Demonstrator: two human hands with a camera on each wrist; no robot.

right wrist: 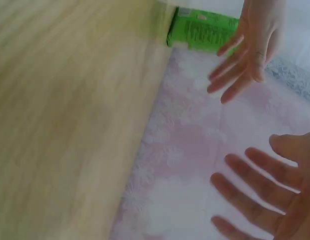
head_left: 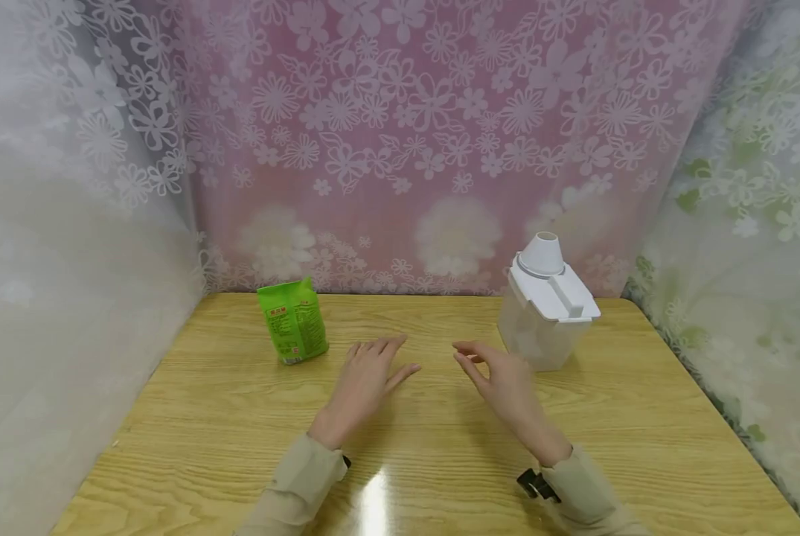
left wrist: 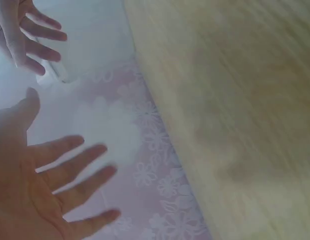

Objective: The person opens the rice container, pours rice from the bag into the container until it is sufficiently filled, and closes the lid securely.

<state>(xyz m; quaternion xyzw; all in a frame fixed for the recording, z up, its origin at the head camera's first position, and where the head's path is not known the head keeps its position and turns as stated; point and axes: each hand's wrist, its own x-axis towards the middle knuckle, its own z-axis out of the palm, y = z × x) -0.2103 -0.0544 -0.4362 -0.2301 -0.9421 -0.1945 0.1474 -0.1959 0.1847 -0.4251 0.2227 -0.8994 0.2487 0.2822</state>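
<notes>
Left hand: just left of the centre of the head view, your left hand (head_left: 366,376) is held over the worktop (head_left: 426,454), near the green packet and apart from it
Left fingers: spread, with clear gaps between the fingers (left wrist: 74,161), as your left wrist view shows at lower left
Right hand: right of centre in the head view, your right hand (head_left: 509,383) faces the left across a gap and appears in front of the lidded container
Right fingers: likewise spread, seen at the lower right of your right wrist view; in the head view, thumb and forefinger point toward the left hand
Green packet: the packet (head_left: 295,327) stands upright on the worktop, left of centre in the frame, its printed face toward you
Lidded container: the translucent box (head_left: 536,339) stands right of centre in the frame; its white lid (head_left: 530,286) bears a raised bar and a cone (head_left: 543,255), narrow end up
Sleeves: two pale cuffs, at lower centre-left and lower right; a black fastening (head_left: 537,485) shows beside the right cuff
Backdrop: pink flowered cloth (head_left: 406,134) fills the upper middle of your head view
</notes>
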